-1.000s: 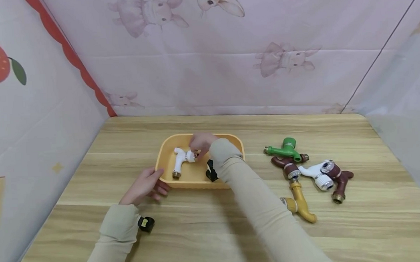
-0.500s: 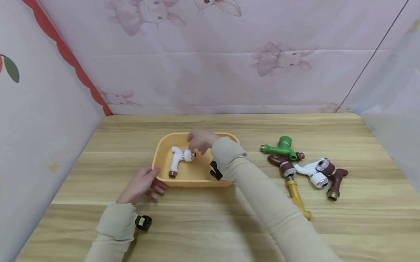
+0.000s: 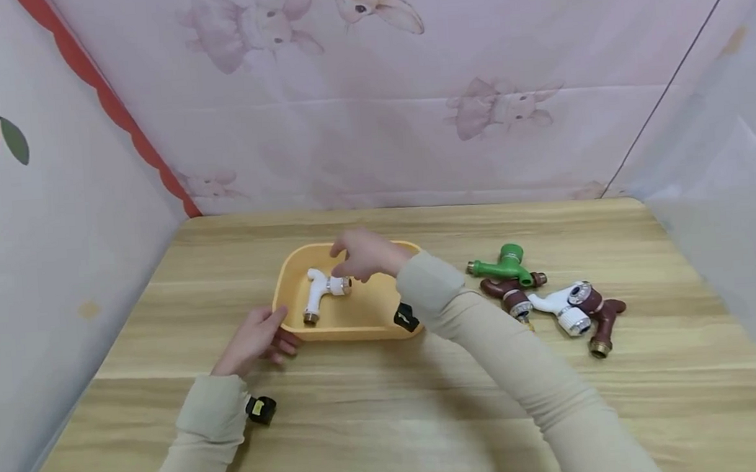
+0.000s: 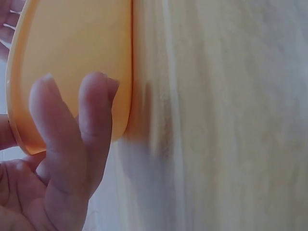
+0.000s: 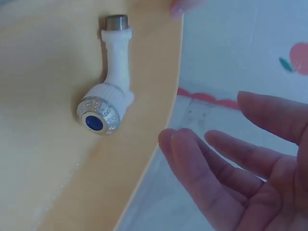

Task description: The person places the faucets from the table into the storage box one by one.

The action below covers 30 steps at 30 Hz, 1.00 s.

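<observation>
A white tap (image 3: 319, 293) with a brass threaded end lies inside the yellow plastic tray (image 3: 358, 334), near its left side. In the right wrist view the tap (image 5: 116, 67) shows a ribbed knob with a blue centre. My left hand (image 3: 254, 340) grips the tray's front left corner, thumb over the rim and fingers along the outer wall; the left wrist view shows two of these fingers (image 4: 95, 110) on the outside. Above the tray, just right of the tap, hovers my right hand (image 3: 369, 254), thumb and fingers spread apart with nothing between them.
Right of the tray lies a loose group of taps: a green tap (image 3: 506, 266), a white tap (image 3: 561, 307), dark red taps (image 3: 604, 327), and a yellow one mostly hidden behind my right sleeve (image 3: 522, 364). A printed cloth wall (image 3: 386, 156) stands behind the wooden table (image 3: 337, 412).
My right hand has drawn back from the white tap's knob, up and slightly right, and its fingers have spread. The tap stays in the tray; my left hand keeps its grip.
</observation>
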### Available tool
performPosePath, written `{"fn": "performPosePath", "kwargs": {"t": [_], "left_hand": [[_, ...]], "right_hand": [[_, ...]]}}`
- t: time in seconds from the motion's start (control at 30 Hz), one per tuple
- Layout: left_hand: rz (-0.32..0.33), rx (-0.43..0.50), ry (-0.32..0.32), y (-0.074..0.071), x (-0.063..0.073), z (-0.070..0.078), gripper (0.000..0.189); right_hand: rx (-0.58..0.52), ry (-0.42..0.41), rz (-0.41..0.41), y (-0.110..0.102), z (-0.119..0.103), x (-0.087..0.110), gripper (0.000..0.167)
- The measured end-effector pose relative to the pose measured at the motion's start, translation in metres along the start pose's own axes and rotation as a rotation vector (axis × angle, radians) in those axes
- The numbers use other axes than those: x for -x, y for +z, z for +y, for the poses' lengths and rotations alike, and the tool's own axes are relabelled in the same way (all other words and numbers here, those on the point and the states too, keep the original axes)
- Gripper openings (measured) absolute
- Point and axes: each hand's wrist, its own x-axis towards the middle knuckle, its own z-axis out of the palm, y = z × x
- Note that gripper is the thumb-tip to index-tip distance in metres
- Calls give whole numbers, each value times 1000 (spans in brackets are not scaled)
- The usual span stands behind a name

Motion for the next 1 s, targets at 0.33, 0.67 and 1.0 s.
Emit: {"fn": "performPosePath", "kwargs": {"t": [0.33, 0.67, 1.0], "left_hand": [[6, 0, 14, 5, -2, -4, 45], [5, -9, 16, 6, -3, -1, 46], [4, -15, 34, 8, -2, -5, 48]], "right_hand": [[189, -102, 49, -1, 10, 29, 40], [54, -143, 94, -6, 38, 46, 35], [-94, -192, 171, -4, 55, 67, 32]]}}
